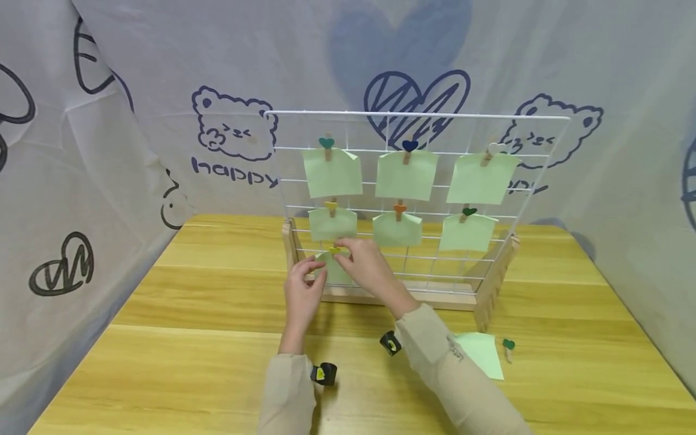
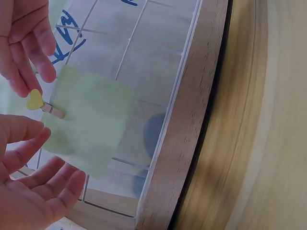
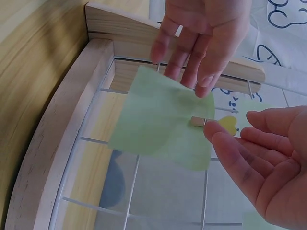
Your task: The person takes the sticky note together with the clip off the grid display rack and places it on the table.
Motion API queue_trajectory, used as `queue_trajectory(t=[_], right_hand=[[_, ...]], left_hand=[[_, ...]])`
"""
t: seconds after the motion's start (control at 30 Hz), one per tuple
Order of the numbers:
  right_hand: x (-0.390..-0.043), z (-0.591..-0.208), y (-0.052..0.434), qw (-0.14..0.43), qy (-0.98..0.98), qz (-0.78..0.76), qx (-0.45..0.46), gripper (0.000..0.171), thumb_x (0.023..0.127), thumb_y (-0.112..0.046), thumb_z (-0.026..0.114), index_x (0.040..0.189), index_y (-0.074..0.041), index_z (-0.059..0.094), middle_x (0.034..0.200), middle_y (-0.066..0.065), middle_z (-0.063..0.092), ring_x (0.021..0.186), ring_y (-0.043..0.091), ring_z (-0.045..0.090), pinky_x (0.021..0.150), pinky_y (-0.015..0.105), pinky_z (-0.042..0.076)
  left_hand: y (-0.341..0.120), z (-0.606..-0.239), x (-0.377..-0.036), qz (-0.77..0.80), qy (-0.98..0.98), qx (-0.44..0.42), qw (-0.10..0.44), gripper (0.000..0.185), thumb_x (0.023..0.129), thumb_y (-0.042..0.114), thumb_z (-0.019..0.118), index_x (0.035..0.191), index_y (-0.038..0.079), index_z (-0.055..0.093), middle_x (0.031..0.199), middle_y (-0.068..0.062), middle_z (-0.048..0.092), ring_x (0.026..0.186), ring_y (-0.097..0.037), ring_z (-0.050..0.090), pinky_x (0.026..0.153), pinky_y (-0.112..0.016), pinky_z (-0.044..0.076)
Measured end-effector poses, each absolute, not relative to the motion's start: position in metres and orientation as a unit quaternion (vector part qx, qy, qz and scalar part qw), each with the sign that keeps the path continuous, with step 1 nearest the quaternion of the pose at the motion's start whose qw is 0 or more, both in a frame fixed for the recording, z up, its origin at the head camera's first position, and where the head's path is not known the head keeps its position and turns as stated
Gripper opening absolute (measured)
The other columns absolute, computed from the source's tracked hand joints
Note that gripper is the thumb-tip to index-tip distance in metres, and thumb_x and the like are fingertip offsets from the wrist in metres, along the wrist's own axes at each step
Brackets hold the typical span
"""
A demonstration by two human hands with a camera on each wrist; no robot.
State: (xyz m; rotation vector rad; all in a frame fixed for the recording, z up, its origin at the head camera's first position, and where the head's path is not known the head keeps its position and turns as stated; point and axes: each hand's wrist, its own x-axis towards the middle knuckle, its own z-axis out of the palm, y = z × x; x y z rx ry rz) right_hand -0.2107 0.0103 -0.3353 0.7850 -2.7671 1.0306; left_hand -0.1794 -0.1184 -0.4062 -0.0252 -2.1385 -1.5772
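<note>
On a white wire grid rack [image 1: 429, 275], a pale green sheet of paper [image 2: 93, 117] hangs in the lowest row at the left. A small wooden clothespin with a yellow heart [image 3: 227, 125] sits at its top edge. My right hand [image 1: 370, 266] is right at this clothespin, thumb tip against its side and the other fingers spread apart around the heart. On the sheet's left side, my left hand [image 1: 301, 293] has its fingers loosely bent, tips close to the paper's upper edge.
Six more green sheets [image 1: 405, 175] hang in two rows above, each under a heart clothespin. On the table [image 1: 190, 362], a loose green sheet [image 1: 486, 356] and a green-heart clothespin [image 1: 508, 349] lie at front right. Wooden feet [image 1: 497, 278] support the rack. Printed cloth [image 1: 141, 36] surrounds the table.
</note>
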Motion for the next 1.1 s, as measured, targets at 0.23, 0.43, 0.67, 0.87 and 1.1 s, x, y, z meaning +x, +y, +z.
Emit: queue_trajectory(t=[0.23, 0.43, 0.67, 0.87, 1.1], right_hand=[[-0.212, -0.339, 0.006, 0.090, -0.914, 0.285, 0.274, 0.028, 0.085, -0.009, 0.059, 0.111, 0.001, 0.060, 0.102, 0.015, 0.063, 0.040, 0.005, 0.033, 0.039, 0.014, 0.030], [-0.213, -0.340, 0.004, 0.125, -0.918, 0.254, 0.279, 0.027, 0.083, -0.007, 0.061, 0.110, 0.000, 0.061, 0.096, 0.012, 0.065, 0.045, 0.008, 0.037, 0.041, 0.015, 0.031], [-0.217, -0.340, -0.001, 0.138, -0.930, 0.208, 0.270, 0.021, 0.083, -0.006, 0.061, 0.103, -0.004, 0.064, 0.080, 0.007, 0.064, 0.052, 0.011, 0.045, 0.043, 0.017, 0.037], [-0.218, -0.340, -0.003, 0.139, -0.932, 0.197, 0.271, 0.006, 0.084, -0.005, 0.059, 0.087, -0.006, 0.064, 0.065, 0.002, 0.055, 0.047, 0.010, 0.041, 0.039, 0.018, 0.031], [-0.219, -0.340, -0.004, 0.155, -0.929, 0.187, 0.279, 0.011, 0.082, -0.001, 0.060, 0.088, -0.007, 0.066, 0.070, 0.002, 0.061, 0.050, 0.011, 0.043, 0.039, 0.018, 0.032]], left_hand=[[-0.117, -0.407, -0.180, -0.577, -0.775, 0.007, 0.259, 0.014, 0.078, -0.007, 0.057, 0.091, -0.007, 0.064, 0.104, -0.021, 0.057, 0.083, -0.032, 0.057, 0.067, -0.038, 0.050], [-0.119, -0.407, -0.179, -0.578, -0.779, 0.025, 0.241, 0.022, 0.076, -0.015, 0.053, 0.094, -0.007, 0.063, 0.096, -0.020, 0.061, 0.076, -0.028, 0.056, 0.063, -0.033, 0.050], [-0.121, -0.406, -0.178, -0.567, -0.791, 0.037, 0.226, 0.024, 0.076, -0.015, 0.055, 0.096, -0.006, 0.063, 0.096, -0.020, 0.060, 0.077, -0.027, 0.054, 0.062, -0.032, 0.050], [-0.122, -0.404, -0.177, -0.572, -0.791, 0.041, 0.214, 0.024, 0.076, -0.014, 0.055, 0.097, -0.005, 0.063, 0.098, -0.018, 0.060, 0.078, -0.026, 0.053, 0.059, -0.026, 0.048], [-0.124, -0.403, -0.176, -0.577, -0.789, 0.044, 0.204, 0.024, 0.076, -0.013, 0.055, 0.098, -0.006, 0.063, 0.097, -0.018, 0.059, 0.076, -0.024, 0.052, 0.054, -0.021, 0.046]])
